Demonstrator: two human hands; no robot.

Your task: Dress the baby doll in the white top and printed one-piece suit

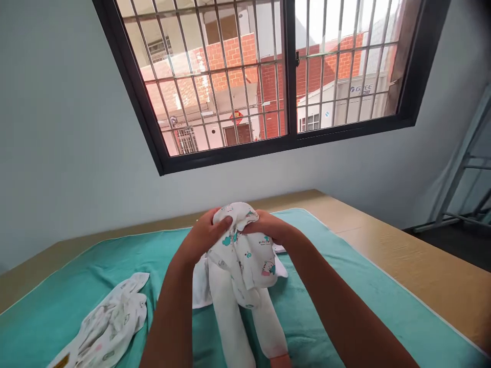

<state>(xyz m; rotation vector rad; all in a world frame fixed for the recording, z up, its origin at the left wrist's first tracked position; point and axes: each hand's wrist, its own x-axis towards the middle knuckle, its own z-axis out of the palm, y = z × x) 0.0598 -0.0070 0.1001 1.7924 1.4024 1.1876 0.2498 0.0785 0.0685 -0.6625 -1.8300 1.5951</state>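
A small white baby garment [249, 255] with teal, pink and grey cartoon prints is bunched up between my two hands. My left hand [210, 230] grips its left side, thumb pressed on top of the cloth. On the other side my right hand [266, 225] is closed on the garment, its fingers partly hidden in the folds. Below the cloth, two white legs [230, 319] like those of a doll stretch toward me, one with a pinkish end [281, 361]. The garment covers whatever lies above the legs. White fabric [201, 286] shows beside them.
Another printed white garment [111, 322] lies crumpled at the lower left. A teal cloth [330, 286] covers much of the wooden table [429, 271]. Behind it are the wall and a barred window [291, 92]. A metal frame [456, 174] stands at the right.
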